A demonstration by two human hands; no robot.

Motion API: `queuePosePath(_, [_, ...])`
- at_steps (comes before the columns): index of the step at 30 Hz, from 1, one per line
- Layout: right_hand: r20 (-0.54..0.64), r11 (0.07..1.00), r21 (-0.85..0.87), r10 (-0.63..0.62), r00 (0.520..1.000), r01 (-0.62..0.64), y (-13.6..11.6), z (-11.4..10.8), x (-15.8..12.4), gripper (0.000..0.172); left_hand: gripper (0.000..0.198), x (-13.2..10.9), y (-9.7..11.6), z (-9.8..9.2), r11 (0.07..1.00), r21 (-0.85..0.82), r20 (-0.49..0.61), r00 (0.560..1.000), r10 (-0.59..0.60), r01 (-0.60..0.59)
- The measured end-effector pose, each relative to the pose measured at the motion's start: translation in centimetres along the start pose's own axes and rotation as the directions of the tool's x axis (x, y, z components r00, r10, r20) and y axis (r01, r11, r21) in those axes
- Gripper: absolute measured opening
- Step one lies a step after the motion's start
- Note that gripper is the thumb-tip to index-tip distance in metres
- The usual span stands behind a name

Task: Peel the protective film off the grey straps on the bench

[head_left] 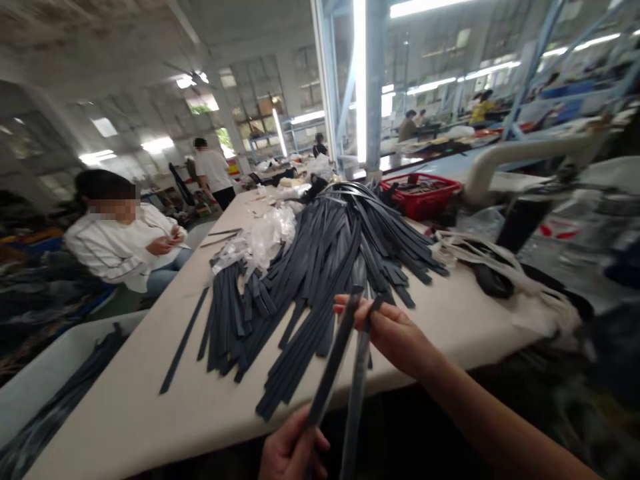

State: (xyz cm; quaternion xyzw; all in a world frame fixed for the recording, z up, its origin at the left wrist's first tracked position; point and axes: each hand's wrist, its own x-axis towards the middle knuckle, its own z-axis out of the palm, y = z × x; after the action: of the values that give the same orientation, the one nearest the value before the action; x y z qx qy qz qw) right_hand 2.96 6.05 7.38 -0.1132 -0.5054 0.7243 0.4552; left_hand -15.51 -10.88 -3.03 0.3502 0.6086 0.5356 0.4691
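A long dark strap (pixel 333 363) runs slantwise between my two hands, over the near edge of the table. My left hand (pixel 293 447), low in the view, is closed around its lower part. Higher up and to the right, my right hand (pixel 395 333) pinches the strap near its upper end. From the same fingers hangs a second dark length (pixel 357 400), its lower end out of view; whether it is joined to the first I cannot tell. Just beyond my hands, a large pile of flat dark straps (pixel 320 267) fans out across the pale table.
Crumpled clear plastic (pixel 273 237) lies on the pile's left side. Behind it stands a red basket (pixel 423 195). White cords (pixel 475 250) lie at the right. On the left are a white bin (pixel 30 363) with dark strips and a seated person (pixel 125 233); others work farther back.
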Motion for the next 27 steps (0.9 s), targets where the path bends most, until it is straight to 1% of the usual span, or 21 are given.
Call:
queuePosePath(3, [0.049, 0.995, -0.004, -0.098, 0.994, 0.098, -0.7, -0.7, -0.2, 0.021, 0.057, -0.5, -0.7, 0.1, 0.999, 0.017, 0.024, 0.999, -0.028, 0.027])
queuePosePath(5, [0.048, 0.987, -0.057, -0.145, 0.988, 0.148, -1.0, -1.2, -0.8, 0.019, 0.054, -0.4, -0.9, -0.1, 0.994, 0.105, 0.044, 0.999, -0.024, 0.019])
queuePosePath(7, [0.051, 0.977, -0.128, -0.165, 0.985, 0.17, -1.3, -1.4, -1.6, 0.019, 0.055, 0.0, -0.8, -0.4, 0.976, 0.214, 0.022, 0.999, 0.05, -0.053])
queuePosePath(9, [0.085, 0.963, -0.191, -0.179, 0.98, 0.192, -1.6, -1.3, -2.6, 0.02, 0.06, 0.7, 0.0, -0.3, 0.943, 0.288, -0.021, 0.984, 0.179, -0.166])
queuePosePath(11, [0.128, 0.947, -0.238, -0.189, 0.974, 0.215, -1.8, -0.7, -3.6, 0.02, 0.063, 1.5, 1.5, 0.6, 0.909, 0.314, -0.015, 0.956, 0.294, -0.275])
queuePosePath(12, [0.151, 0.942, -0.254, -0.186, 0.971, 0.22, -1.9, -0.4, -4.0, 0.021, 0.062, 1.8, 2.5, 1.4, 0.894, 0.31, 0.029, 0.943, 0.331, -0.324])
queuePosePath(15, [0.193, 0.93, -0.303, -0.155, 0.969, 0.209, -1.8, 0.3, -5.0, 0.026, 0.054, 2.7, 5.8, 5.0, 0.871, 0.235, 0.238, 0.894, 0.379, -0.432])
queuePosePath(17, [0.158, 0.917, -0.348, -0.146, 0.977, 0.193, -1.7, 0.0, -5.6, 0.027, 0.047, 3.1, 7.2, 7.4, 0.881, 0.182, 0.322, 0.873, 0.366, -0.436])
queuePosePath(18, [0.124, 0.912, -0.364, -0.152, 0.981, 0.187, -1.7, -0.4, -5.9, 0.025, 0.043, 3.2, 7.4, 8.4, 0.893, 0.178, 0.346, 0.876, 0.336, -0.413])
queuePosePath(20, [0.049, 0.913, -0.366, -0.172, 0.984, 0.178, -1.8, -1.4, -6.6, 0.023, 0.037, 3.2, 7.1, 9.7, 0.912, 0.202, 0.378, 0.887, 0.264, -0.357])
queuePosePath(23, [-0.018, 0.93, -0.326, -0.183, 0.983, 0.167, -2.3, -3.0, -7.7, 0.02, 0.036, 2.6, 5.5, 10.3, 0.926, 0.23, 0.436, 0.883, 0.176, -0.298])
queuePosePath(25, [-0.034, 0.948, -0.289, -0.152, 0.988, 0.136, -2.5, -3.7, -8.3, 0.02, 0.035, 2.2, 4.6, 10.3, 0.942, 0.22, 0.464, 0.876, 0.127, -0.253])
queuePosePath(27, [-0.036, 0.961, -0.258, -0.108, 0.993, 0.095, -2.5, -4.1, -8.7, 0.02, 0.036, 1.9, 4.2, 10.4, 0.961, 0.2, 0.481, 0.874, 0.071, -0.188])
